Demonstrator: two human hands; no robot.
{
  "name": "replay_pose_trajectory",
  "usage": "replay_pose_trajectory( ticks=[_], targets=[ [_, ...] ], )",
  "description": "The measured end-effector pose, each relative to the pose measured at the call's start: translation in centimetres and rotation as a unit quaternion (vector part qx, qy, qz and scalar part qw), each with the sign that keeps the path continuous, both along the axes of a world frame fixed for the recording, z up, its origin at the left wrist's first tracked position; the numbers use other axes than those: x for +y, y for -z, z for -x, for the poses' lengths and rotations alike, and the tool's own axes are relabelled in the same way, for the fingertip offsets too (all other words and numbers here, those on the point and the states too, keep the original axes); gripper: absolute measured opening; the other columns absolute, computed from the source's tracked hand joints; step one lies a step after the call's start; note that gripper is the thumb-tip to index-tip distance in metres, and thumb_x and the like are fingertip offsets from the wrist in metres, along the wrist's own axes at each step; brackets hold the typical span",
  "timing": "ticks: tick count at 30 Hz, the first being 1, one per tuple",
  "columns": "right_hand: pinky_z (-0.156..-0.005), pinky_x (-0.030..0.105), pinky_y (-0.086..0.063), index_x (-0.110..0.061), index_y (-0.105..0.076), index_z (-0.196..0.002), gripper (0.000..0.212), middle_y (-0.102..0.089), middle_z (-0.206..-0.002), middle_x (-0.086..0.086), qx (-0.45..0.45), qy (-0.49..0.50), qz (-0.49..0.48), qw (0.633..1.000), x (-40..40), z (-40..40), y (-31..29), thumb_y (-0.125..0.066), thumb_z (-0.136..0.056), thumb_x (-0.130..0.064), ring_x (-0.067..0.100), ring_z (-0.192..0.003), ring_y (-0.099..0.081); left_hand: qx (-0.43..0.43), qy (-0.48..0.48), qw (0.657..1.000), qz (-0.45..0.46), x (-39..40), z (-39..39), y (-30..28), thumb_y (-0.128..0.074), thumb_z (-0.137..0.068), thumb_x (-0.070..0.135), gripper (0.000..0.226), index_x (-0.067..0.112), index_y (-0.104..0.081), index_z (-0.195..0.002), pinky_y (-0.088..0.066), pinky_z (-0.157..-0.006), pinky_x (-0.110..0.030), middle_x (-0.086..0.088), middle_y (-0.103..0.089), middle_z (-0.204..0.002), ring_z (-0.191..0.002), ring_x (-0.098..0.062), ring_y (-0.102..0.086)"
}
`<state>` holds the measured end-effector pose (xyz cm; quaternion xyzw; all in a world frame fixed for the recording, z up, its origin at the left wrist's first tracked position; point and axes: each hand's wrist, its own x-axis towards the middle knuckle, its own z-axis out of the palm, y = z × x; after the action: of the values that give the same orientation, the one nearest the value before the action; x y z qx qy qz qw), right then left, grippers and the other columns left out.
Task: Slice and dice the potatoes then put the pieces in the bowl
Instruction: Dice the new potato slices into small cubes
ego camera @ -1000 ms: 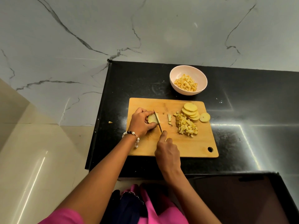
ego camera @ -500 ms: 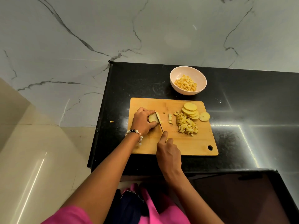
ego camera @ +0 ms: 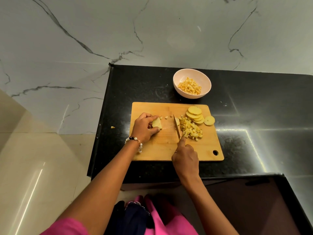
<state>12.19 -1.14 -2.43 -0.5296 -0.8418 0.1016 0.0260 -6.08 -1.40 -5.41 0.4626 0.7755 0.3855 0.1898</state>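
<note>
Potato piece [ego camera: 156,124] on wooden cutting board [ego camera: 159,150], left part, gripped by curled fingers and thumb of left hand [ego camera: 144,127]. Two small cubes [ego camera: 163,117] lie just beyond those fingertips. Right hand [ego camera: 185,158] clenched round knife [ego camera: 176,127] handle, index finger extended along blade spine; blade edge against diced pile [ego camera: 191,128]. Round slices [ego camera: 195,115] fanned beyond pile. Pink bowl [ego camera: 204,78], holding diced potato, stands on black counter [ego camera: 135,85] past board's far edge.

Sliced and diced potatoes [ego camera: 191,129] on board; bowl [ego camera: 192,83] part-filled.
</note>
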Motion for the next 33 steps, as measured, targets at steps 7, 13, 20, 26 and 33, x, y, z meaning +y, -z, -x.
replay_pose_trajectory(
  ticks=[7, 13, 20, 26, 33],
  targets=[
    [-0.072, 0.037, -0.044, -0.004, -0.019, -0.148, 0.058, -0.060, -0.111, 0.018, 0.022, -0.058, 0.026, 0.998, -0.3, 2.7, 0.2, -0.035, -0.092, -0.007, 0.034, -0.095, -0.058, 0.006, -0.017, 1.000, -0.017, -0.3, -0.2, 0.0, -0.078, -0.074, 0.018, 0.069, 0.013, -0.048, -0.136, -0.041, -0.068, -0.003, 0.004, -0.055, -0.102, -0.076, -0.006, -0.048],
    [-0.074, 0.037, -0.045, -0.003, -0.018, -0.148, 0.057, -0.059, -0.113, 0.020, 0.015, -0.031, 0.036, 0.999, 0.5, 2.5, 0.1, -0.034, -0.093, -0.006, 0.035, -0.097, -0.059, 0.005, -0.021, 0.999, -0.030, -0.3, -0.2, 0.2, -0.079, -0.073, 0.018, 0.071, 0.013, -0.048, -0.137, -0.043, -0.070, -0.005, 0.005, -0.056, -0.100, -0.074, -0.007, -0.050],
    [-0.074, 0.036, -0.046, -0.004, -0.021, -0.148, 0.058, -0.061, -0.114, 0.017, 0.042, -0.002, 0.032, 0.999, 0.3, 1.3, -0.7, -0.038, -0.092, -0.008, 0.034, -0.097, -0.060, 0.000, -0.021, 0.999, -0.041, -0.3, -0.1, 0.4, -0.079, -0.073, 0.016, 0.069, 0.012, -0.050, -0.135, -0.043, -0.071, -0.005, 0.003, -0.058, -0.101, -0.076, -0.008, -0.051],
    [-0.073, 0.037, -0.047, -0.006, -0.027, -0.146, 0.058, -0.064, -0.108, 0.016, 0.078, -0.046, 0.068, 0.994, -0.5, 3.0, 0.0, -0.039, -0.089, -0.008, 0.034, -0.094, -0.061, -0.005, -0.013, 0.999, -0.047, -0.4, -0.2, 0.5, -0.078, -0.072, 0.015, 0.069, 0.015, -0.049, -0.135, -0.045, -0.076, -0.007, 0.005, -0.061, -0.106, -0.082, -0.009, -0.054],
    [-0.073, 0.038, -0.044, -0.001, -0.025, -0.145, 0.056, -0.061, -0.108, 0.021, 0.058, -0.052, 0.074, 0.994, -0.7, 3.9, -0.1, -0.036, -0.090, -0.004, 0.037, -0.094, -0.059, -0.017, -0.010, 0.998, -0.056, -0.4, 0.1, 0.3, -0.077, -0.072, 0.011, 0.064, 0.014, -0.054, -0.131, -0.047, -0.076, -0.010, 0.004, -0.064, -0.105, -0.081, -0.011, -0.057]
  ],
)
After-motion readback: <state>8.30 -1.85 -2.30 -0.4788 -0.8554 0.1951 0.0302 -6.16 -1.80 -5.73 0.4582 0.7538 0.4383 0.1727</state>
